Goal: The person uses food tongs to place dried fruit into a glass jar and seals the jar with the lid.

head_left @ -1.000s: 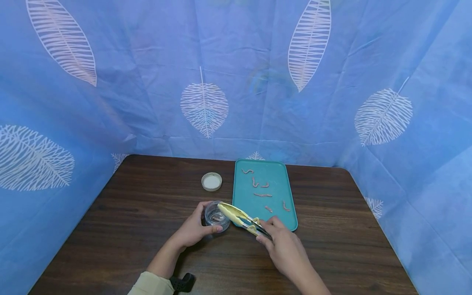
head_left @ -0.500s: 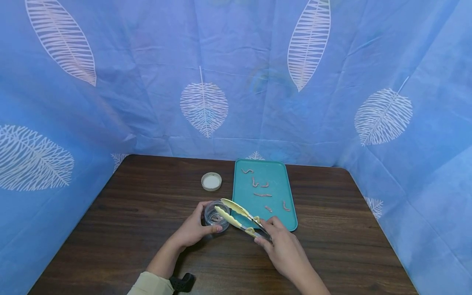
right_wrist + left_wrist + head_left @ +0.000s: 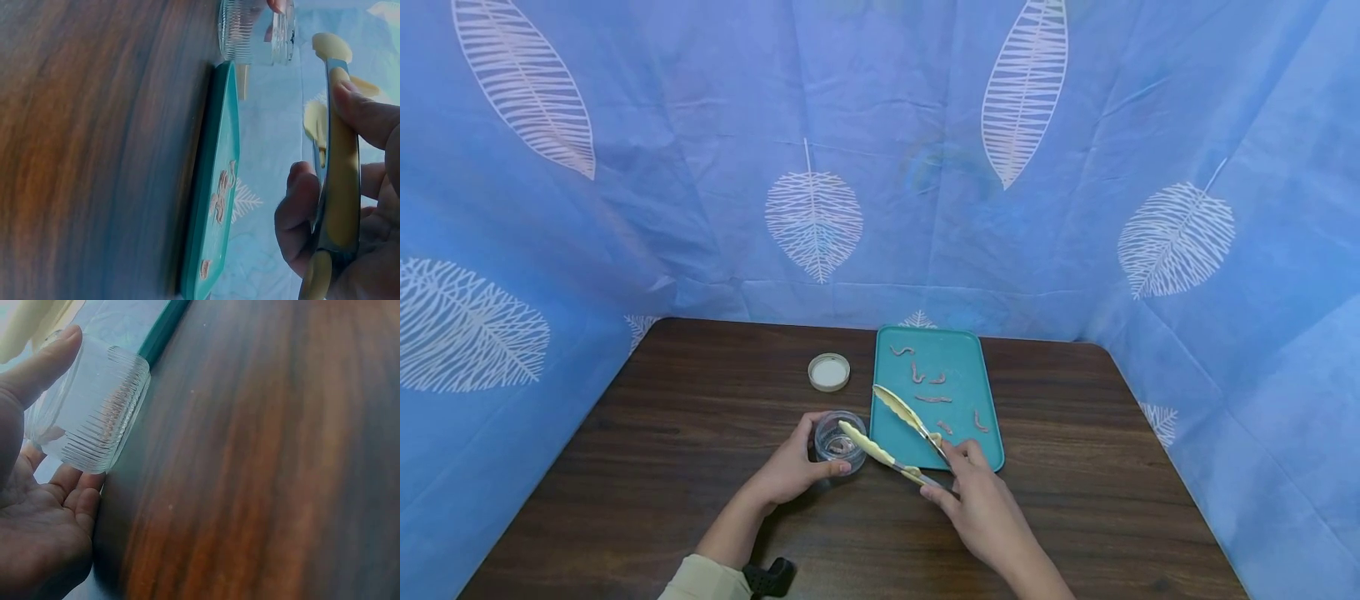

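My left hand (image 3: 793, 467) holds a clear glass jar (image 3: 78, 403), thumb on the near side and fingers round the far side. Through its ribbed lower wall a pinkish piece (image 3: 114, 415) shows near the bottom. In my right hand (image 3: 983, 500) are kitchen tongs (image 3: 868, 444) with pale yellow tips, their arms spread wide. One tip overlaps the jar's mouth in the head view; the other is over the teal tray (image 3: 962, 350). Nothing shows between the tips. Several pink worm-like pieces (image 3: 933, 398) lie scattered on the tray, right of the jar.
A round lid (image 3: 829, 372) with a white inside lies behind the jar, left of the tray. All stands on a dark wooden table (image 3: 700, 417). Blue cloth (image 3: 887, 125) with white leaf prints hangs behind and at both sides. A black band (image 3: 770, 577) circles the left wrist.
The tongs' tips, together over the jar a second ago, have spread apart. The far tip has moved right, over the tray. The left hand and jar have stayed in place.
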Tool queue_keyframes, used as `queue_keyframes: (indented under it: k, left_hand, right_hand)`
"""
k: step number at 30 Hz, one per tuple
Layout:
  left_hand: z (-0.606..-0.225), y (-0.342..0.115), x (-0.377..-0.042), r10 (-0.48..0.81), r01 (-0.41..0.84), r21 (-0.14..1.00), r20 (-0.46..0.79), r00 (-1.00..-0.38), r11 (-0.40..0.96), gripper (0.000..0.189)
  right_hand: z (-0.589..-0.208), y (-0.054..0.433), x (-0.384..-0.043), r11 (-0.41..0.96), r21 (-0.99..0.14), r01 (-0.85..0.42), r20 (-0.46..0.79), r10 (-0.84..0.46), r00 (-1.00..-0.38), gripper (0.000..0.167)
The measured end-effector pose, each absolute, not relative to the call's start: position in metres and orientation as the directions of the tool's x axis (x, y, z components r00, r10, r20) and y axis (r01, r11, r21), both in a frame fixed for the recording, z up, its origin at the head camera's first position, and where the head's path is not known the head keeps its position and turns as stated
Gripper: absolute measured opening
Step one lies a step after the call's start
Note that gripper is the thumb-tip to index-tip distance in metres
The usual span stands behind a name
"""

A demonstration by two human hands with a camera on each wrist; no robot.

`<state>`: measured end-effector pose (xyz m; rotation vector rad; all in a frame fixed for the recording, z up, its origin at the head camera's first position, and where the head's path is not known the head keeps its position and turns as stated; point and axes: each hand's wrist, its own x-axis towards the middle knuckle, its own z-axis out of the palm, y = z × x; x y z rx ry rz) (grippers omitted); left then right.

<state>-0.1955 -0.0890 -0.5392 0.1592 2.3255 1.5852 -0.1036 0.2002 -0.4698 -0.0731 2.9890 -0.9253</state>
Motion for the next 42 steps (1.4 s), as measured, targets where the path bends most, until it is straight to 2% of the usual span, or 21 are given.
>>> queue_keyframes:
  k: [14,26,32,42]
  left_hand:
    - [-0.538,-0.09,-0.195,0.292,-0.071,0.931,-0.184,-0.939,0.358,0.088]
    - [-0.537,-0.09,-0.195,0.288,-0.078,0.928,-0.192,-0.938,0.363,0.088]
    - [-0.537,-0.089,-0.196,0.283,-0.078,0.926,-0.192,-0.94,0.369,0.088]
    - [-0.536,-0.089,-0.195,0.285,-0.083,0.926,-0.197,-0.938,0.368,0.089]
  right_hand:
    - [-0.471,0.213,-0.104,0.788,-0.611,0.082,-0.06,0.057,-0.997,0.089]
    - [-0.474,0.223,-0.108,0.811,-0.554,0.186,-0.094,0.161,-0.982,0.102]
    - [-0.476,0.232,-0.106,0.816,-0.542,0.198,-0.072,0.19,-0.979,0.099]
    - [-0.484,0.25,-0.103,0.826,-0.514,0.231,-0.104,0.208,-0.973,0.101]
